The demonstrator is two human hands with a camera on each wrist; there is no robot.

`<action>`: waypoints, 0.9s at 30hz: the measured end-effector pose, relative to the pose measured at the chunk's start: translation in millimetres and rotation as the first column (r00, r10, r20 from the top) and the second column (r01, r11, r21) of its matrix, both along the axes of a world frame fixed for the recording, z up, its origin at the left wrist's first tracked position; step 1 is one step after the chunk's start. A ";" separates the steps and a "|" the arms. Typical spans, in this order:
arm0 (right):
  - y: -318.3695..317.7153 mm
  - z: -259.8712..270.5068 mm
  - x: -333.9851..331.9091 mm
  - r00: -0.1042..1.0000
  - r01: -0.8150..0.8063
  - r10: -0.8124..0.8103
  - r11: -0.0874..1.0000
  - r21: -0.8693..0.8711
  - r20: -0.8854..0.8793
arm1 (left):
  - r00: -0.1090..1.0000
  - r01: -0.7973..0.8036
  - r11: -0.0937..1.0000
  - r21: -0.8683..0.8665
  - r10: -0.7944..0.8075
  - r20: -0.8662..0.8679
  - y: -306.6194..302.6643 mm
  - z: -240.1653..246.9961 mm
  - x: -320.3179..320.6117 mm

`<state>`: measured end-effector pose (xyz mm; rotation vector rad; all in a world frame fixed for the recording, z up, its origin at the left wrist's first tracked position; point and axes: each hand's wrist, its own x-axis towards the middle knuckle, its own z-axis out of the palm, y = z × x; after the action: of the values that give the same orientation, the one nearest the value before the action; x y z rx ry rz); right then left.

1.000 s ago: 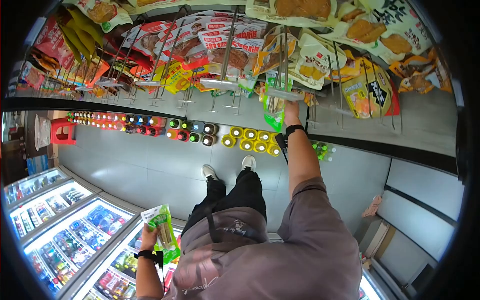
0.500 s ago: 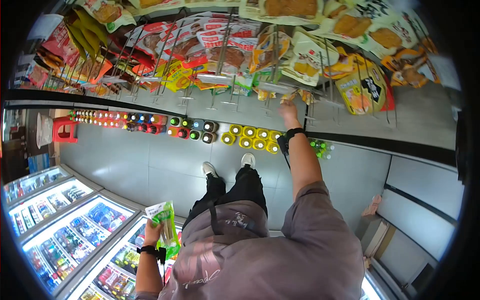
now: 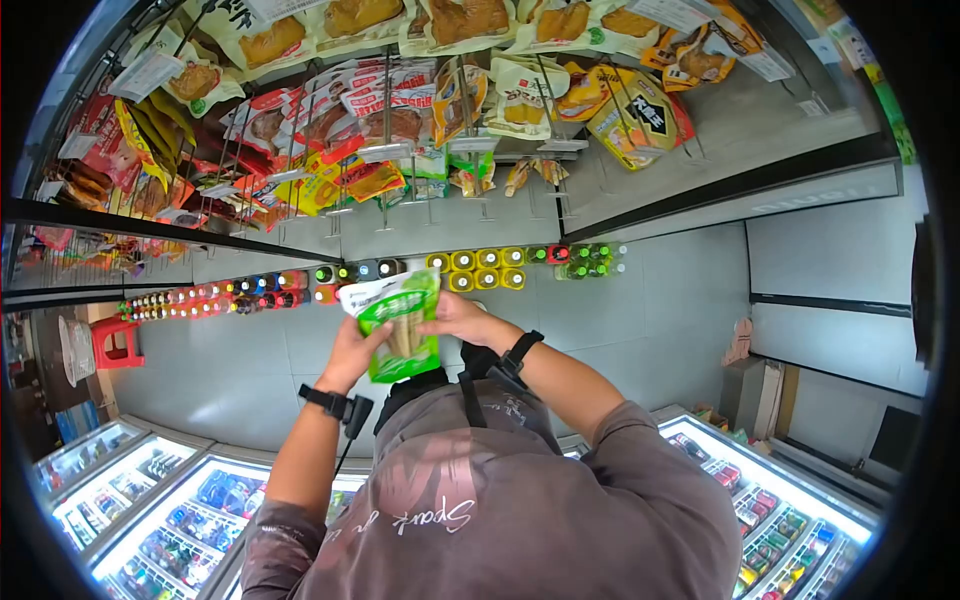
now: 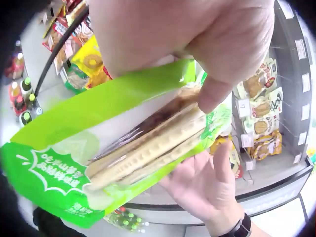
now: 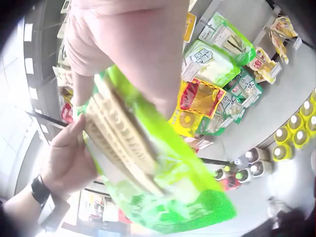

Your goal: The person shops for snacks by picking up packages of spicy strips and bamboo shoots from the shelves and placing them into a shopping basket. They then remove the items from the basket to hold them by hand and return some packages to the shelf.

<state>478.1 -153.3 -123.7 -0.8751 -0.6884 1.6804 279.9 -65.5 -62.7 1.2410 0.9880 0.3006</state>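
Observation:
Both hands hold one green-and-white snack packet (image 3: 405,330) in front of the chest in the head view. Long pale sticks (image 4: 153,153) show through its clear window in the left wrist view. My left hand (image 3: 350,352) grips the packet's left side, thumb on the front. On the opposite edge, my right hand (image 3: 465,318) pinches it with thumb and fingers. In the right wrist view the packet (image 5: 143,153) slants down below the right hand (image 5: 128,54), and the left hand (image 5: 69,158) holds its left edge.
Snack packets (image 3: 390,105) hang on hooks along the rack ahead. Yellow-capped bottles (image 3: 487,270) and other bottles line the floor under it. Lit fridges (image 3: 170,520) stand behind on both sides. A red stool (image 3: 117,345) is at the far left.
The right hand has left the rack, where it was beside a hanging green packet, and now holds the other packet. The left hand has raised that packet from hip level to the middle.

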 end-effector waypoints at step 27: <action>60.4 -226.9 209.9 0.366 0.427 -0.023 0.893 -0.146 0.930 | 0.764 -0.494 0.786 -0.372 0.188 -0.618 -125.0 -81.2 -196.5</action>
<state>688.0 -92.9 -350.6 -2.1713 -0.9063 0.9187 83.4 -190.4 -144.0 0.6217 1.6969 -0.0582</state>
